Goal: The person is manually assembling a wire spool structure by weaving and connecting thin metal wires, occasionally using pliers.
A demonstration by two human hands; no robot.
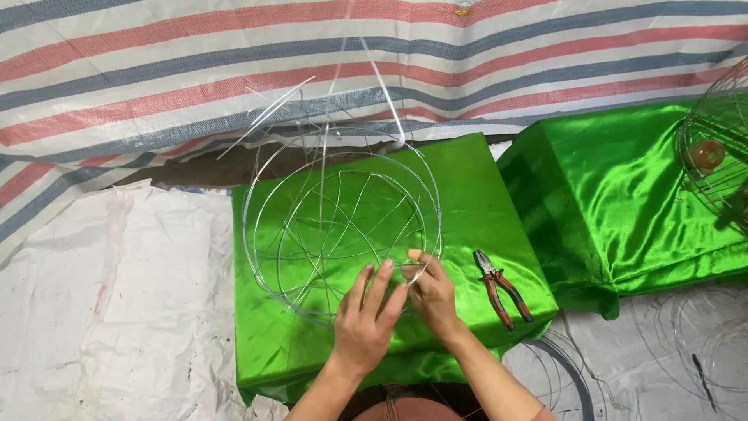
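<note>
One wire frame (340, 226), round, lay on the near green block (475, 203); likely light, springy, snag-prone. Left hand (366, 320) rested open-fingered on its near rim; right hand (431, 292) pinched the rim wire. Pliers (502, 287) lay just right.

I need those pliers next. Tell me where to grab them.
Take the pliers by the two red handles, coming from the right, probably with the right hand. They lie flat on the green cloth, jaws pointing away, handles splayed toward you, clear of the wire frame.
</note>
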